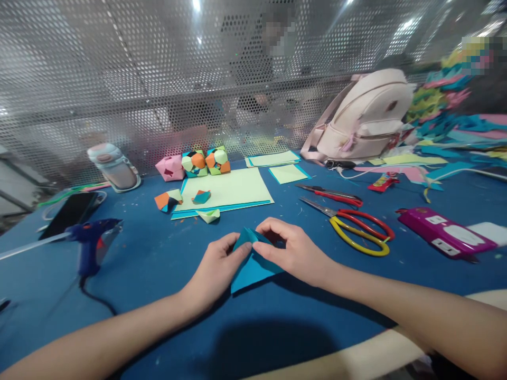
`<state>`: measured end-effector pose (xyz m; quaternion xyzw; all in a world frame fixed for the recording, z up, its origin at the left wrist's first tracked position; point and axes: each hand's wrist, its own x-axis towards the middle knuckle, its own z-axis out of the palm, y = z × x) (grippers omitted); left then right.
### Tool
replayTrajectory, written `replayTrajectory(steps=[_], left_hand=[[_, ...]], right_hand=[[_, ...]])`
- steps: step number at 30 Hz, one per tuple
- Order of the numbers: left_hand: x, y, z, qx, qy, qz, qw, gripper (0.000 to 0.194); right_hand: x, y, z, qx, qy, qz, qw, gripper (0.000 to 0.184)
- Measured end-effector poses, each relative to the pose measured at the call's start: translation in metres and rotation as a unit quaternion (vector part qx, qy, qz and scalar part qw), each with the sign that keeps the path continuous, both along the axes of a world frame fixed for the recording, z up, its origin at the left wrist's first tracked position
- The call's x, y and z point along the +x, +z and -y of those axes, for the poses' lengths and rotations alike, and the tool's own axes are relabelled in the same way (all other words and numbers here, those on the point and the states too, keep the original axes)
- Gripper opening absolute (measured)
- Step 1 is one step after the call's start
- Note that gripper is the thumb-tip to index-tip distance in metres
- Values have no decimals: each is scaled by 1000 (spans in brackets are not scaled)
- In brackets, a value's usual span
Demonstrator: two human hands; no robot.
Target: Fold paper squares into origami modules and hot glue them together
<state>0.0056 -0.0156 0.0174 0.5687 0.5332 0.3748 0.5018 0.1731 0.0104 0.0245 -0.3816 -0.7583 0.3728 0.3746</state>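
Note:
A sheet of blue paper, folded to a point at its far end, is between my two hands above the blue table. My left hand pinches its upper left side, the thumb lying on top near the fold. From the other side my right hand grips it, thumb and forefinger meeting at the upper fold. Both thumb tips nearly touch. Just beyond are a small pale green folded piece, a teal-and-orange folded piece and an orange, black and cream one.
Pale green and blue sheets lie ahead, with folded paper cubes behind. Scissors, a red cutter and a purple packet are on the right. A glue gun, phone and bottle stand left; a backpack leans behind.

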Motion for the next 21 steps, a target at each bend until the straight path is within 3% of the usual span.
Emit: replayTrajectory(steps=[3, 11, 21], left_hand=[[2, 1, -1, 12, 11, 1, 1000, 26], [5, 7, 1, 43, 1, -22, 999, 20], [0, 8, -3, 27, 11, -25, 999, 19]], right_hand=[[-1, -2, 0, 25, -11, 7, 1000, 7], [-1, -6, -3, 114, -7, -8, 993, 12], [0, -10, -5, 149, -4, 5, 989, 14]])
